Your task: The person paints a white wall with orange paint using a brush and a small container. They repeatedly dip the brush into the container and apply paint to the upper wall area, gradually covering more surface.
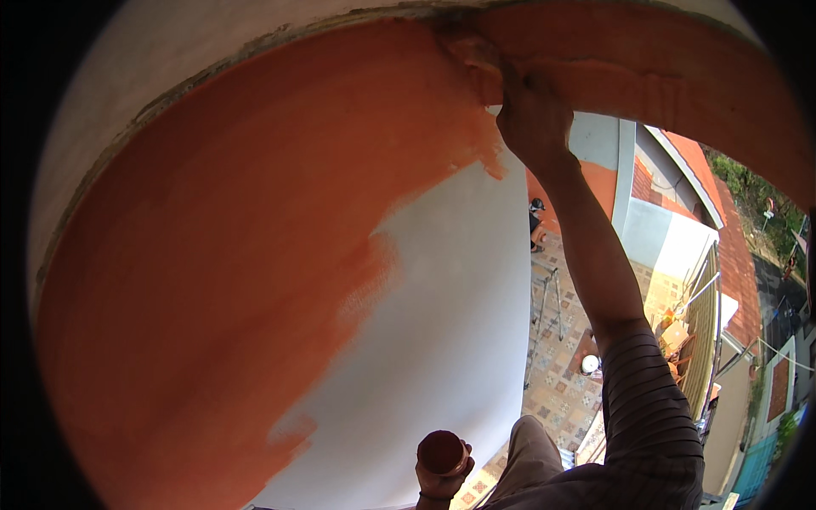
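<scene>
My left hand [438, 484] is wrapped round a small round cup [443, 452] at the bottom middle, its inside dark orange-red with paint. My right arm is raised, and my right hand [537, 121] is closed up at the top, at the corner where the wall meets an overhead beam [663, 89]. What it grips looks like a paintbrush coated in the same orange, mostly hidden by shadow and fingers. Streaky orange paint covers the upper and left part of the wall [212, 229]; the lower right part is white.
A pale ceiling strip [161, 72] borders the wall above. Far below lies a patterned tile floor [557, 340] with a metal frame [544, 293], a white bucket [590, 365] and a person [536, 225] by another part-orange wall. Tiled roofs [735, 263] and a street stand beyond at right.
</scene>
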Tool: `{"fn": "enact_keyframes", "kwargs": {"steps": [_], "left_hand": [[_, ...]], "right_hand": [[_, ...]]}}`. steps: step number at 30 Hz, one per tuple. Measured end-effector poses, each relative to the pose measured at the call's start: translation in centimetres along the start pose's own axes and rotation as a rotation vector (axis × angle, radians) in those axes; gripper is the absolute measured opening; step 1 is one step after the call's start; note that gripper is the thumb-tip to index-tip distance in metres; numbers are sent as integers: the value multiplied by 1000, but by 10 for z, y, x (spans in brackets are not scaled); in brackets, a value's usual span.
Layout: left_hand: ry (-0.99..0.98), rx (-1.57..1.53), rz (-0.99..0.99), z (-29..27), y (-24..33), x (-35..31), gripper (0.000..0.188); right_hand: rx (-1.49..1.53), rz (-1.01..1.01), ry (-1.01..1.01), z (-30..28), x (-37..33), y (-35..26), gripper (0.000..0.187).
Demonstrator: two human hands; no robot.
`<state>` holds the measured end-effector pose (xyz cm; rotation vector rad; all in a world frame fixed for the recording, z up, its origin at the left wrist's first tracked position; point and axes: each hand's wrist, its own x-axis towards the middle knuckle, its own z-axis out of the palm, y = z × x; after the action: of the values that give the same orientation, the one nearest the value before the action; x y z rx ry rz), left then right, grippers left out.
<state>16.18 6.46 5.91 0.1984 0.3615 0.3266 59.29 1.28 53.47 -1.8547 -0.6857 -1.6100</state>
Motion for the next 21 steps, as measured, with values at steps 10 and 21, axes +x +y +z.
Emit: {"fn": "enact_keyframes", "kwargs": {"steps": [10, 21], "left_hand": [[-7, -111, -85, -5, -3, 6, 48], [15, -97, -120, -2, -14, 14, 52]], "right_hand": [[-255, -323, -150, -29, 54, 28, 48], [-169, -431, -283, -85, 99, -8, 33]]}}
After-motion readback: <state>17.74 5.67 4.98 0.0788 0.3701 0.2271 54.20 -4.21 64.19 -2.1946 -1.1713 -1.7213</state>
